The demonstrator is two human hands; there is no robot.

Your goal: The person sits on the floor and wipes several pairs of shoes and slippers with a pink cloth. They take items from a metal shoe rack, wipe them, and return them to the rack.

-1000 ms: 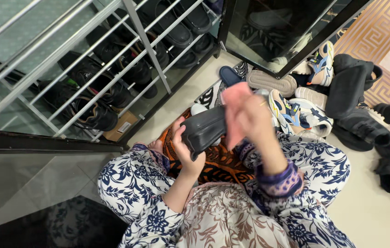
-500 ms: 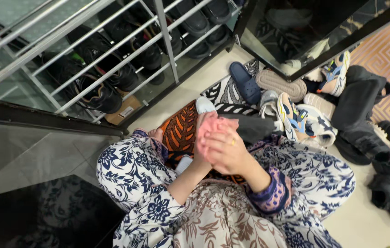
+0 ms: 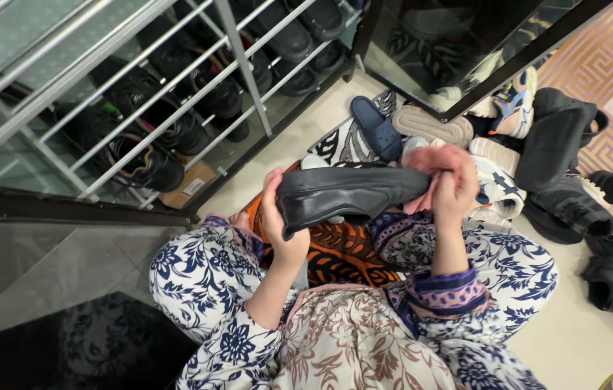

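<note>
Here left hand [image 3: 281, 224] grip clamps black shoe [image 3: 350, 195] heel; right hand [image 3: 453, 189] pinches pink cloth [image 3: 436, 160] against toe.

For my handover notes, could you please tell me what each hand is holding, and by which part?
Left hand grips one end of the black leather shoe; right hand holds a bunched pink cloth against its other end.

White metal shoe rack [image 3: 176, 94] stacked with dark shoes, blue clog [image 3: 376, 127] on zebra-print mat [image 3: 342, 144], beige sole [image 3: 433, 126] beside it, black sneakers [image 3: 595, 209] heaped right, orange patterned mat [image 3: 342, 249] underneath
</note>
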